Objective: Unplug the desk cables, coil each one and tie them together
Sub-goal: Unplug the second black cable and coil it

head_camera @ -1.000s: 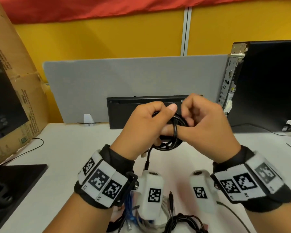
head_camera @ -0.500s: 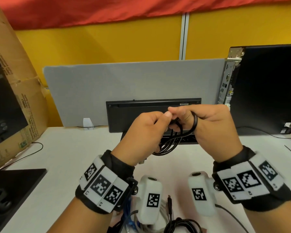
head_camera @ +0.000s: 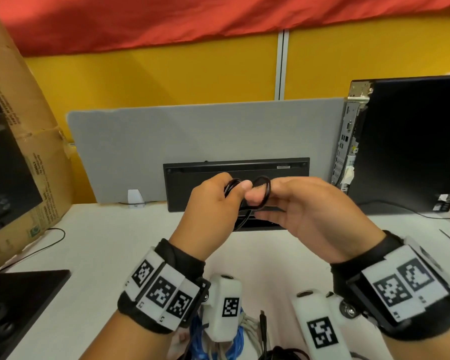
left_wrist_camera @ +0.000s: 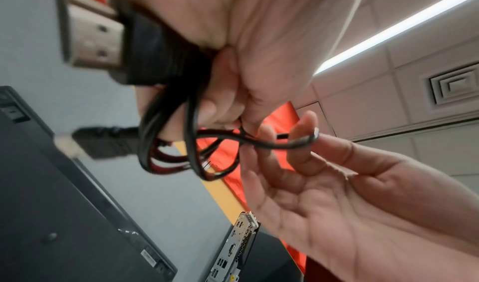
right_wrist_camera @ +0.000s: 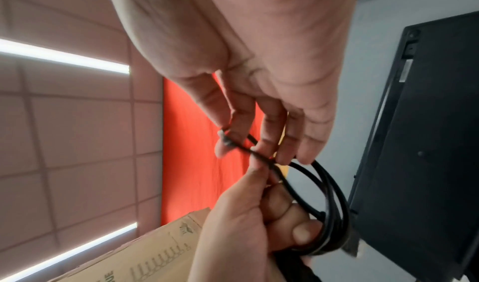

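Note:
A thin black cable is wound into a small coil held above the desk. My left hand grips the coil in a fist; in the left wrist view its USB plug sticks out of my palm and a second plug hangs below. My right hand pinches a loop of the same cable between thumb and forefinger, the other fingers lying straight. In the right wrist view, the pinched strand runs down to the coil in my left fist.
A black keyboard leans on the grey divider behind my hands. A black PC tower stands at the right, a cardboard box at the left. More cables, blue and black, lie on the white desk below my wrists.
My right hand uncurled from over the coil and drew one loop out to the right on its thumb. Both hands shifted slightly; my left hand kept its grip.

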The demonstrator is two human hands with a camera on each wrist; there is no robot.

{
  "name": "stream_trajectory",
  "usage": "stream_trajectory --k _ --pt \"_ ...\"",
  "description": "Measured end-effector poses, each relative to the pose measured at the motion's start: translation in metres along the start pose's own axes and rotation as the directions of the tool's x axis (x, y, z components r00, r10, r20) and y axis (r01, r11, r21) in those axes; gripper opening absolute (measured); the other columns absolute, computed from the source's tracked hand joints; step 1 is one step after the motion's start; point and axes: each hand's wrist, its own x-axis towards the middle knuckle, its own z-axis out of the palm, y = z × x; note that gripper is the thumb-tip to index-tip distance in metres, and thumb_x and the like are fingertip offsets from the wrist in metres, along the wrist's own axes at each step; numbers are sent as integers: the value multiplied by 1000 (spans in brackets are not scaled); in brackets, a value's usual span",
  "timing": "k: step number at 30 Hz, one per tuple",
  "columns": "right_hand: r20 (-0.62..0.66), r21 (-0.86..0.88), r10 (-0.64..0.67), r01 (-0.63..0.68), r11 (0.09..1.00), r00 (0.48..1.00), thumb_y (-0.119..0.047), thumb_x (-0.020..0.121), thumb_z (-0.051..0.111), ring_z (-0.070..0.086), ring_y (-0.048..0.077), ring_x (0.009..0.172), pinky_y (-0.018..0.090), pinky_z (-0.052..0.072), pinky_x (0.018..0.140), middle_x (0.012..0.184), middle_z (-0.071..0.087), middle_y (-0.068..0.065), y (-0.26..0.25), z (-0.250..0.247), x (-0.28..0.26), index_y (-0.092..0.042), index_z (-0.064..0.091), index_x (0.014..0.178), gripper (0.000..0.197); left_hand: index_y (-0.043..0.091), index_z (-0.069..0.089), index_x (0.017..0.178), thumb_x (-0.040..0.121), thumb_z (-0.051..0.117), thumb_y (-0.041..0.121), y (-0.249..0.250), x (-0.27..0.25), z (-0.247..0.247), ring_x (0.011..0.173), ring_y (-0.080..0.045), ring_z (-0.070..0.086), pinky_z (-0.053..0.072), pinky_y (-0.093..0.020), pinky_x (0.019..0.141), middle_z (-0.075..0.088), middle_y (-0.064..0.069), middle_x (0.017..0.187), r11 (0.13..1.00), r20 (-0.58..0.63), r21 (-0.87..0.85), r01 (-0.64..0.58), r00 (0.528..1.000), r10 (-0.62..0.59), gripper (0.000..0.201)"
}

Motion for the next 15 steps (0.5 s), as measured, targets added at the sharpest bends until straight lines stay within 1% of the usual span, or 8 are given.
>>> stream_trajectory --k 2,4,6,8,10,12,13,15 --pt "-10 79 -2 3 997 1000 -12 100 39 65 37 93 41 53 95 76 66 16 -1 3 -1 -2 63 80 33 17 52 73 96 53 35 0 0 -1 56 -12 49 44 -32 52 51 8 60 999 -20 -36 -2 1000 1 29" --pt "-76 109 -9 17 994 997 -18 102 38 59 27 70 41 54 93 60 49 5 -2 7 -1 -5 56 81 31 17 53 75 96 52 35 1 0 -2 56 -11 47 44 -34 53 51 9 59 999 -32 -51 -16 999 15 28" --pt "-151 112 -32 49 993 988 -20 102 37 41 17 57 35 55 75 58 33 1 -2 11 -1 -5 55 83 30 10 54 82 97 52 35 3 0 -3 59 -18 49 46 -43 57 53 -2 66 997 -19 -66 -30 999 29 29" --pt "-195 143 -27 55 988 980 -22 102 38 25 12 52 26 39 53 60 25 0 -3 13 -1 -4 56 85 31 6 53 84 97 51 35 3 -1 -4 60 -26 46 46 -44 58 50 -10 67 997 -8 -62 -41 999 40 32" --pt "-205 95 1 19 995 979 -24 102 40 19 10 51 21 24 45 61 23 -1 -3 12 -1 -2 59 89 32 5 50 81 97 51 34 2 0 -8 57 -19 40 40 -39 56 43 -4 64 998 -16 -41 -50 999 49 33" --pt "-211 -144 -42 11 990 977 -23 101 44 23 8 49 19 24 44 56 30 -6 0 7 -1 -4 67 90 32 6 50 80 97 52 34 0 1 -13 56 -15 39 38 -35 55 42 0 62 998 -29 -37 -48 999 47 33" --pt "-205 -336 -120 45 941 971 -23 100 46 28 7 49 19 27 48 54 37 -10 0 3 -1 -9 71 90 30 7 51 79 97 52 34 -1 2 -15 56 -16 39 38 -34 55 42 1 61 998 -29 -42 -45 999 44 32" --pt "-107 -710 -354 178 682 929 -17 96 53 42 6 57 21 35 60 58 51 -14 0 -4 0 -18 75 88 24 13 52 74 97 52 34 -1 4 -19 52 -13 40 39 -27 49 41 9 54 998 -33 -39 -45 998 43 31"
